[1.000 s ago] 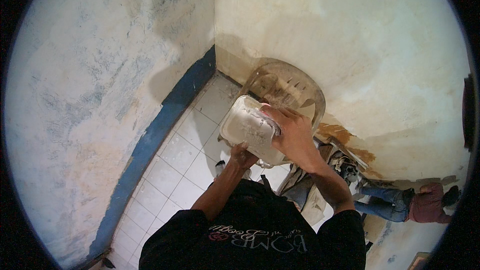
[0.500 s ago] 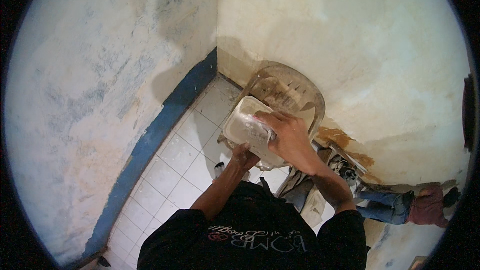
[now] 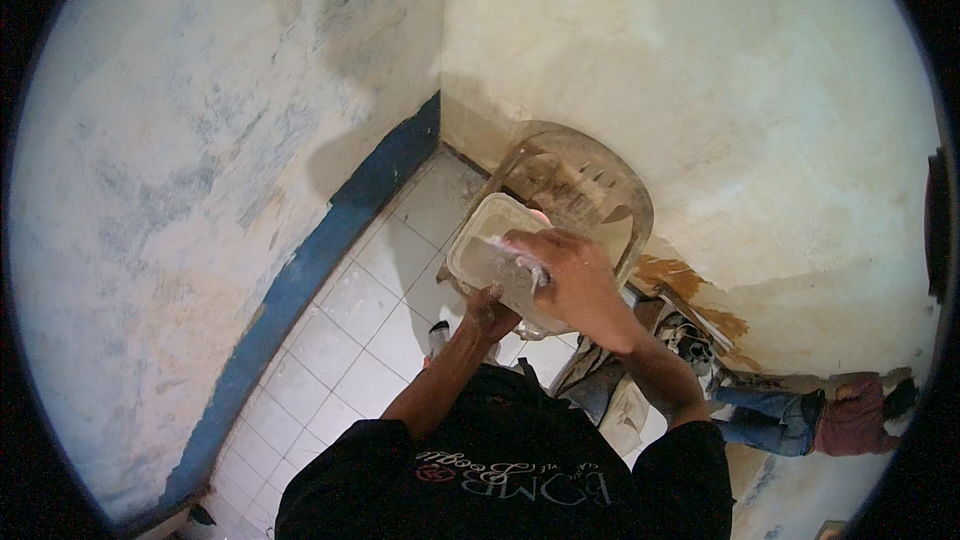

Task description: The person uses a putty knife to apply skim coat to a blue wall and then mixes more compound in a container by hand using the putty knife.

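Note:
My left hand [image 3: 488, 314] grips the near edge of a pale, rounded rectangular plastic tub [image 3: 470, 245], thumb over its rim. The tub is tilted and has a wet, greyish-white film inside. My right hand [image 3: 585, 275] is over the tub with its fingers curled inward. A whitish material shows at these fingers; whether it is a cloth or a paste on the skin I cannot tell. Just beyond the tub stands a dirty plastic chair [image 3: 625, 185] in the corner, partly hidden by the tub and my right hand.
A patchy wall [image 3: 180, 160] with a blue band [image 3: 300, 265] along its foot runs up the left. A cream wall [image 3: 700, 90] rises ahead. White tiles [image 3: 355, 305] cover the floor. Cloths and clutter [image 3: 625, 405] lie at the right, near a person in jeans [image 3: 775, 420].
My right hand's fingers have shifted slightly within the tub, and a small pink patch now shows past its far edge. My left hand keeps its hold.

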The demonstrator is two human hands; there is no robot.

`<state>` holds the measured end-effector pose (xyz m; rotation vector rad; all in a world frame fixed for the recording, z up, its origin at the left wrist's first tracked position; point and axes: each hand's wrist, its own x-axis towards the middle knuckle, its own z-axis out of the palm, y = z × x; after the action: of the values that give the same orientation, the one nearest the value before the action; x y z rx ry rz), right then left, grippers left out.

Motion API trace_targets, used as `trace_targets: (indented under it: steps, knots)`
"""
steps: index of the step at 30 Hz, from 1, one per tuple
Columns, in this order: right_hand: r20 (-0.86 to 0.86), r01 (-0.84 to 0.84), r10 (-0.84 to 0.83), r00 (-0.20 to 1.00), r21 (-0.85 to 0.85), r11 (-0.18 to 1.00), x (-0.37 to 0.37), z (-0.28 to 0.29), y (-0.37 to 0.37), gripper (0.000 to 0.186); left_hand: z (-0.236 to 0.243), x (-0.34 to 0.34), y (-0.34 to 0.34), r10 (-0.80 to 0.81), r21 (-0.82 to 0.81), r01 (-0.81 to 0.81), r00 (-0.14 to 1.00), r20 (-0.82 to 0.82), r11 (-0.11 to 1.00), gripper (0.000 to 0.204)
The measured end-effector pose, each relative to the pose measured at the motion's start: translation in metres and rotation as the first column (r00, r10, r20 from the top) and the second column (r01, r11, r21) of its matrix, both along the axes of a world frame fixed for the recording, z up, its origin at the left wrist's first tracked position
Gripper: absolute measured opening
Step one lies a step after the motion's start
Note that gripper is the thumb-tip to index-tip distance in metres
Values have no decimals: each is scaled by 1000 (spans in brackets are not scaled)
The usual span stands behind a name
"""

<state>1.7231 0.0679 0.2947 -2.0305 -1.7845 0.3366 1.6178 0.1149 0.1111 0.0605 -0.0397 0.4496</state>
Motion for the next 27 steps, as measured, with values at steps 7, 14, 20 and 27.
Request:
trace_targets:
  steps: [7, 14, 20, 27]
  knots:
    - [69, 76, -85, 994, 126, 989, 7, 3, -2, 56, -6, -3, 2, 6, 1, -6, 1000, -22, 1000, 71]
    - [-45, 46, -41, 998, 121, 992, 0, 1, -5, 57, -14, -1, 4, -2, 25, 2, 1000, -13, 1000, 71]
    - [83, 108, -110, 990, 20, 994, 7, 4, 0, 59, 0, -1, 2, 7, 20, -6, 998, -69, 1000, 73]
    - [-5, 39, -39, 999, 53, 998, -3, -2, -4, 59, -15, 5, 1, 84, 144, -87, 996, 25, 986, 82]
